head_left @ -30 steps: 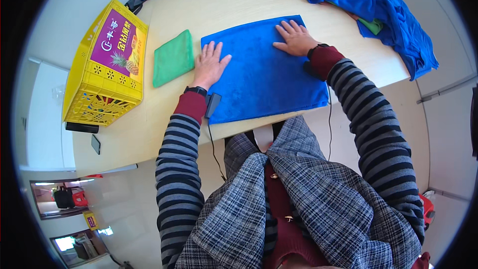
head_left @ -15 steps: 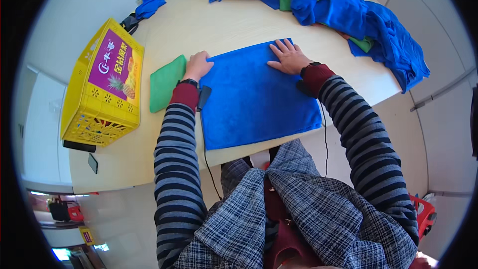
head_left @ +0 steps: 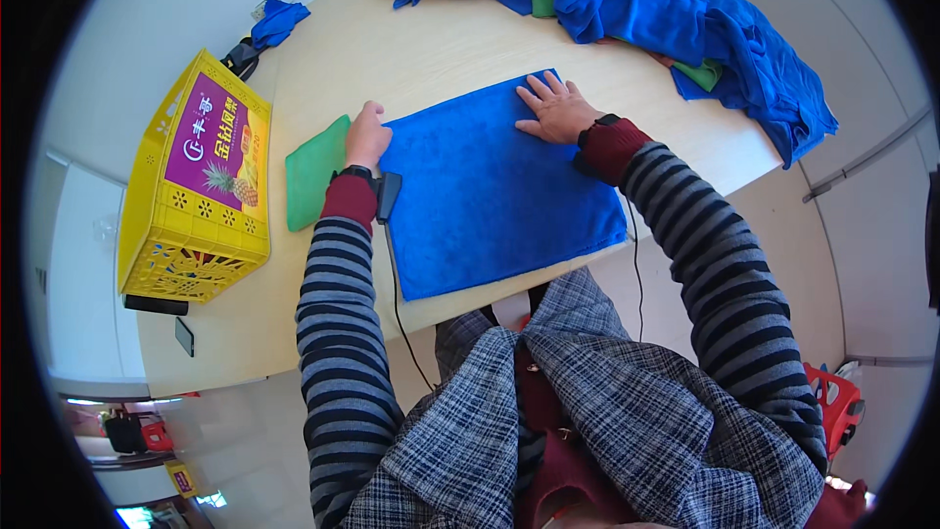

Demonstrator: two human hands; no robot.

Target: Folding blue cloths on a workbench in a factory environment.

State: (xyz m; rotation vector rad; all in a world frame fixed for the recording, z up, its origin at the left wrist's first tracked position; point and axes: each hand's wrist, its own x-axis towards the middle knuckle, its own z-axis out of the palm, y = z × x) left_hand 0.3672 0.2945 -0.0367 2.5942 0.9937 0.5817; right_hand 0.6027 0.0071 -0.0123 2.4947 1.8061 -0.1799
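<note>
A blue towel (head_left: 490,196) lies spread flat on the table in front of me. My left hand (head_left: 366,139) is closed at its far left corner, with the fingers curled and the thumb against the edge. My right hand (head_left: 558,113) rests palm down near the far right corner, its fingers spread on the fabric. Just left of my left hand lies a folded green towel (head_left: 311,176), partly covered by my wrist. Dark devices with cables sit at both wrists.
On the left of the table stands a yellow plastic crate (head_left: 196,206), with a phone (head_left: 184,336) near it. A heap of blue, green and brown towels (head_left: 627,15) fills the far right. A small blue cloth (head_left: 279,22) lies at the far left edge.
My left hand has shifted slightly left, its fingers now more tightly curled at the towel's corner. The right hand stays flat. The whole view has moved a little.
</note>
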